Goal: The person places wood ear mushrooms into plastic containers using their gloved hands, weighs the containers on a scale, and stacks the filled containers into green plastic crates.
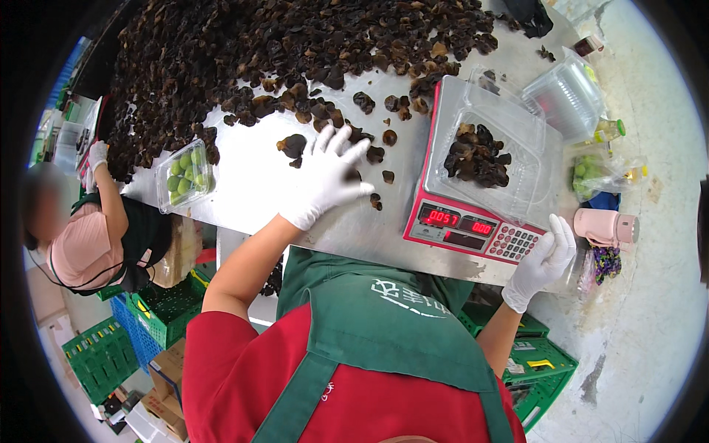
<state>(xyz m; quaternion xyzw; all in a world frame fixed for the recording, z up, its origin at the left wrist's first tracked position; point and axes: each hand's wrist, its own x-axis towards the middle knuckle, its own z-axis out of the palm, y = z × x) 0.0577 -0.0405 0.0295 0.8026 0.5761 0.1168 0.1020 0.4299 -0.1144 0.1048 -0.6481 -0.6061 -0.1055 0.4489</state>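
Note:
My left hand (329,174), in a white glove, is spread over the metal table (249,183), above a few loose pieces of dark wood ear fungus (292,146); what lies under the palm is hidden. My right hand (545,257), also gloved, hovers at the lower right corner of the red digital scale (476,227), near its keypad, and holds nothing that shows. On the scale rests an open clear plastic clamshell box (526,188) with a small heap of dark fungus (478,156) in it. The scale's red display is lit.
A large pile of dark fungus (266,44) covers the table's far side. A clear box of green fruit (185,174) sits at left. Stacked clear containers (570,94), bagged green fruit (586,173) and a pink tumbler (604,226) are at right. A co-worker (94,238) works at far left.

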